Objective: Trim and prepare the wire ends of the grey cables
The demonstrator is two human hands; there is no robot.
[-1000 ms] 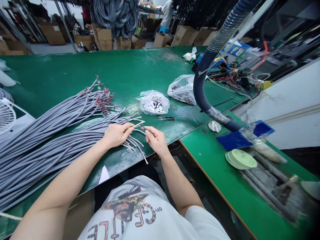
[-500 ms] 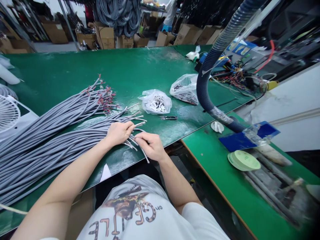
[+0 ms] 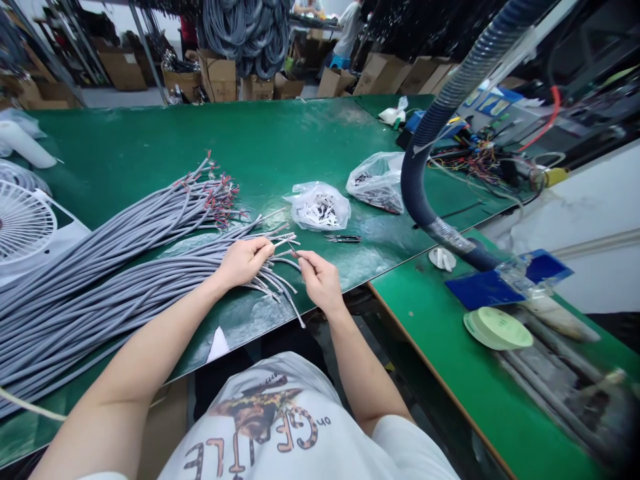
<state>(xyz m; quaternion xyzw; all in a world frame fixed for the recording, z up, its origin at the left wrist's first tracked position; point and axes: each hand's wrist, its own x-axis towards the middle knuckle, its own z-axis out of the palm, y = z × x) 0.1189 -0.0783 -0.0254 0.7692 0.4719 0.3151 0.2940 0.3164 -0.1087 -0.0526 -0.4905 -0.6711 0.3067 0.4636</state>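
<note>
A thick bundle of grey cables (image 3: pixel 100 280) lies across the green table (image 3: pixel 280 140), its stripped ends fanned out at the near edge. My left hand (image 3: pixel 243 260) is closed around several of these ends. My right hand (image 3: pixel 320 279) pinches the tip of one cable end just right of the left hand. A second bundle with red and dark wire tips (image 3: pixel 217 193) lies behind. Small black snips (image 3: pixel 343 238) rest on the table beyond my right hand.
Two clear bags of small parts (image 3: pixel 319 207) (image 3: pixel 379 180) sit mid-table. A dark ribbed hose (image 3: pixel 425 167) curves down to a blue plate (image 3: pixel 493 283) on the right bench, near a pale tape roll (image 3: pixel 497 328). A white fan (image 3: pixel 25 230) stands left. Boxes and another person are far back.
My right hand dipped toward the cable ends half a second ago and has now risen again, pinching a single end beside the left hand. The left hand stays on the bundle.
</note>
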